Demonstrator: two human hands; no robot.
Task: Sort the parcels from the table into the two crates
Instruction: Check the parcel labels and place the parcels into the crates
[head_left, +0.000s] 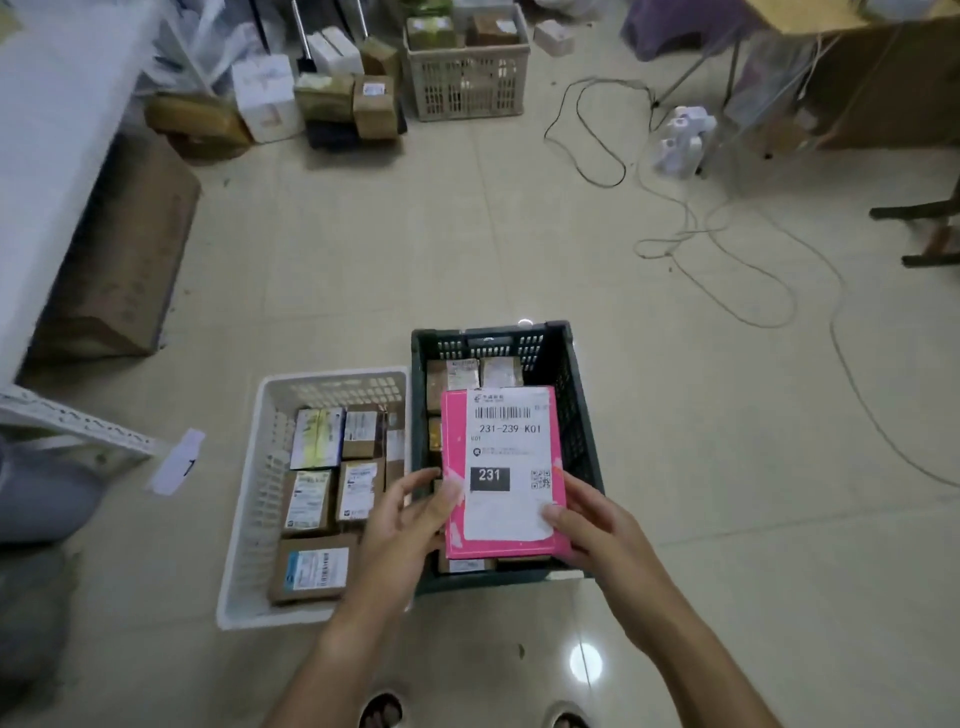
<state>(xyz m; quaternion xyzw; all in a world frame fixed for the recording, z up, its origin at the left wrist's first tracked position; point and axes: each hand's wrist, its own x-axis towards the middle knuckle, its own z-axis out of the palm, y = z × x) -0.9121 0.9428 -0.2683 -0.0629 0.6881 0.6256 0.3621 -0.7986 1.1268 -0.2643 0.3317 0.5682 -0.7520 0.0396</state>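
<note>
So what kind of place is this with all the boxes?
Probably a small parcel sorting room. A pink parcel with a shipping label is held over a dark crate, a white crate holds more labelled boxes, and other parcels sit piled on the floor.

Tiled floor (467, 249) carrying everything. White crate (249, 519) and dark green crate (582, 415) sitting side by side, touching, both holding parcels. A grey crate (467, 88) standing far back, loose boxes (337, 98) piling just left of it. Cables (727, 270) trailing in loops across the right side. White table (47, 130) standing at left, brown carton (124, 270) lying under its edge.
</note>
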